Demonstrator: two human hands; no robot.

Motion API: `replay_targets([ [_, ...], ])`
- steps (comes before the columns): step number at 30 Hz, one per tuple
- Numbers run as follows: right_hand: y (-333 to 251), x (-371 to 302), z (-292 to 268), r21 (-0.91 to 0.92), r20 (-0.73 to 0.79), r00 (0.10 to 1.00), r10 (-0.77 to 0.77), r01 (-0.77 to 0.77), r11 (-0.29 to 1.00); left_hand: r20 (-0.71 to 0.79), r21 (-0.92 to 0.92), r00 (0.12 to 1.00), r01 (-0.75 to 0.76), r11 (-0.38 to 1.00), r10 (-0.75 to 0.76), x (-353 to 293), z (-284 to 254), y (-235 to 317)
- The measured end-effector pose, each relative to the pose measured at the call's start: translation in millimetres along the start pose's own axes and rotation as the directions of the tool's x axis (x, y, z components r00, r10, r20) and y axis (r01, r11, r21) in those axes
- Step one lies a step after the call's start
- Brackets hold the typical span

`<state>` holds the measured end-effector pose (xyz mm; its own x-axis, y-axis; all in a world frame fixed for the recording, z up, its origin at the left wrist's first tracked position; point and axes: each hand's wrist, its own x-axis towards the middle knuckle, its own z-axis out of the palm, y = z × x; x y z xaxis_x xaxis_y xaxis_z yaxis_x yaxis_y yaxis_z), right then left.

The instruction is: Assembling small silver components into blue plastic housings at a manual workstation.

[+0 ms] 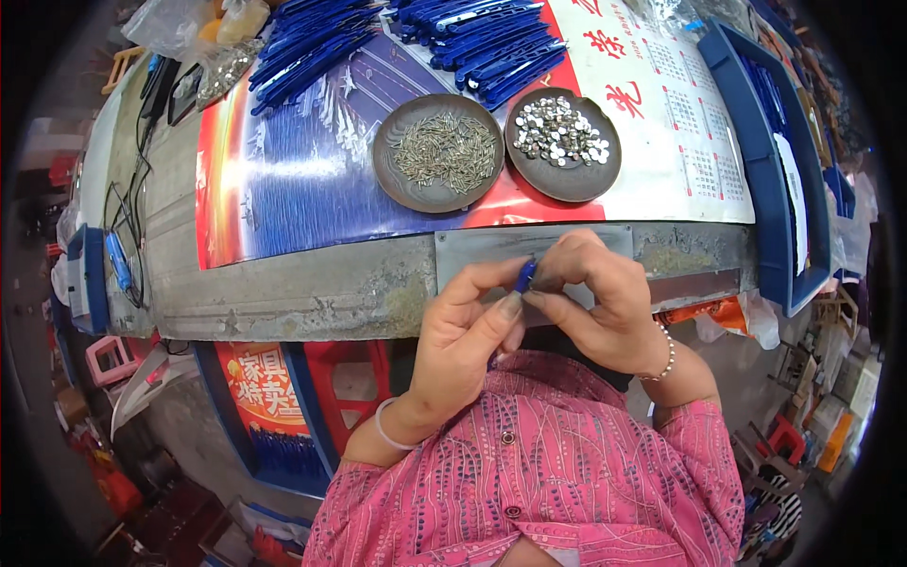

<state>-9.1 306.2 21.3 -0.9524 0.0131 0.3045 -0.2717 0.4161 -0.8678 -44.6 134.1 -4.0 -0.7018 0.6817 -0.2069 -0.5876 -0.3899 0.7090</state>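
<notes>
Between the thumb and fingers of my left hand sits a narrow blue plastic piece, with only its upper end showing. My right hand is closed in a pinch right beside that end; whatever lies between its fingertips is too small or hidden to name. Both hands are over the near edge of the table, above a grey metal plate. Beyond them stand two round brown dishes: the left dish holds many small metal pins, and the right dish holds small shiny round metal pieces.
Piles of long blue plastic pieces lie at the back on a printed poster sheet. A blue crate stands at the right, and another blue bin is below the table's left side. A black cable runs along the left.
</notes>
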Motion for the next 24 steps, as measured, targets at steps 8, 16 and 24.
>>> replay_targets([
  [8,3.1,-4.6,3.0,0.223,-0.015,0.997,0.074,-0.069,0.972,0.025,0.040,0.995,-0.100,0.994,0.099,-2.7,3.3,-4.3],
  [16,4.9,-11.5,14.3,0.847,0.248,0.857,0.451,-0.418,0.329,0.146,0.156,0.957,-0.272,0.950,0.250,-8.1,2.6,-8.6],
  [24,-15.5,-11.4,29.4,0.188,-0.335,0.941,0.043,0.022,0.982,0.100,0.525,0.767,-0.581,0.621,0.634,-7.4,14.3,-20.3],
])
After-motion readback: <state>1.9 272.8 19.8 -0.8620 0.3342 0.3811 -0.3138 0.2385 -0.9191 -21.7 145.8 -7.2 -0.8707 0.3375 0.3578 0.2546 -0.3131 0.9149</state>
